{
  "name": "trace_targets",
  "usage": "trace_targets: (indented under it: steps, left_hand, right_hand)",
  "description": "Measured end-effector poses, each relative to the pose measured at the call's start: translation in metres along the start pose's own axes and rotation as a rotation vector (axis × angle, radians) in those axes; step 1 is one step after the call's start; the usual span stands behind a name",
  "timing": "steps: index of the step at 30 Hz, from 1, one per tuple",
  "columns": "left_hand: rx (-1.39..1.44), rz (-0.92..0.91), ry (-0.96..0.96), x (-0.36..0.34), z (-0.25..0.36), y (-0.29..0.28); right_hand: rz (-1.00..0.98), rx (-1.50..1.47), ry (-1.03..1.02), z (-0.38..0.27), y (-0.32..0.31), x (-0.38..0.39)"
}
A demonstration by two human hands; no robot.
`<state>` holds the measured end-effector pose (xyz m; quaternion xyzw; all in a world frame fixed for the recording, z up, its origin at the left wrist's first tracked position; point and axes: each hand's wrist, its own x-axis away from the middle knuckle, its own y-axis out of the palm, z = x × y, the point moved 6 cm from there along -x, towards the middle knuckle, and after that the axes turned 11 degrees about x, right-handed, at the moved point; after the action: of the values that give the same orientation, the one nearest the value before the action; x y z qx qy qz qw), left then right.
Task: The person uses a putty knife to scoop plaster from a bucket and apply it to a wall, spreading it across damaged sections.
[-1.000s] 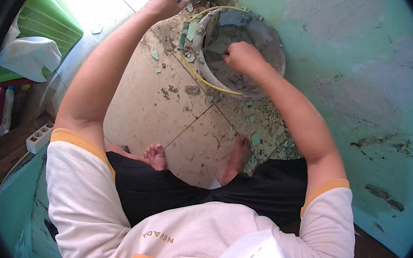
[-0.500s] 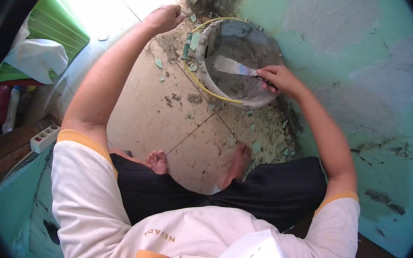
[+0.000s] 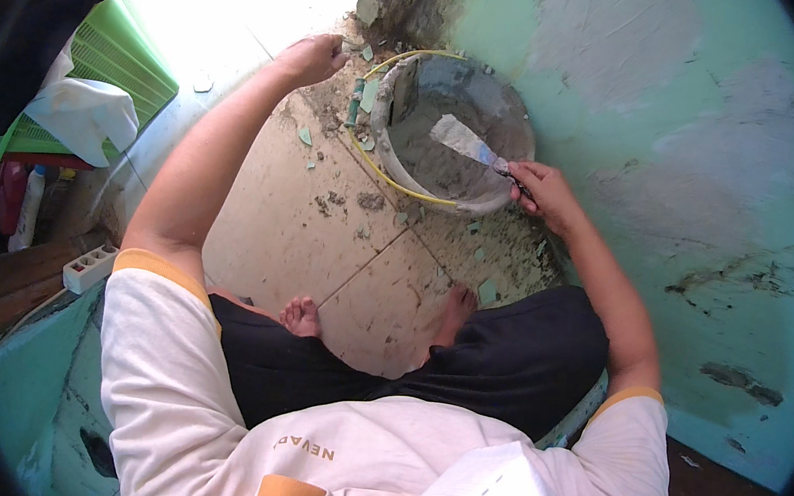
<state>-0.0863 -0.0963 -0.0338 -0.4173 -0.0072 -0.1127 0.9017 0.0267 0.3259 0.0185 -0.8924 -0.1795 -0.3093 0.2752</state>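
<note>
The right hand [image 3: 540,195] pinches the dark grip of a scraper [image 3: 462,139] between its fingers, just past the bucket's near right edge; the blade hangs within the rim, above grey mix [image 3: 438,171]. Rightward the bucket [image 3: 390,152] sits close to the turquoise wall [image 3: 619,126] — a tight side. Its carrying handle [image 3: 354,103] bows out leftward over the tiled floor [image 3: 294,229], where more room stretches, strewn with chips, toward the feet [image 3: 300,317]. The left hand [image 3: 312,60] is well apart — fingers curled, though I cannot tell whether they pinch anything.
</note>
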Motion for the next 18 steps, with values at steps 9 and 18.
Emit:
trace_targets:
  steps: [9, 18]
  left_hand:
    - [-0.051, -0.011, 0.002, -0.020, -0.045, 0.026]
    - [0.113, 0.034, 0.035, 0.010, -0.033, 0.025]
  right_hand:
    - [0.076, -0.335, -0.035, 0.017, -0.004, 0.026]
    - [0.444, -0.679, -0.582, -0.133, -0.118, 0.198]
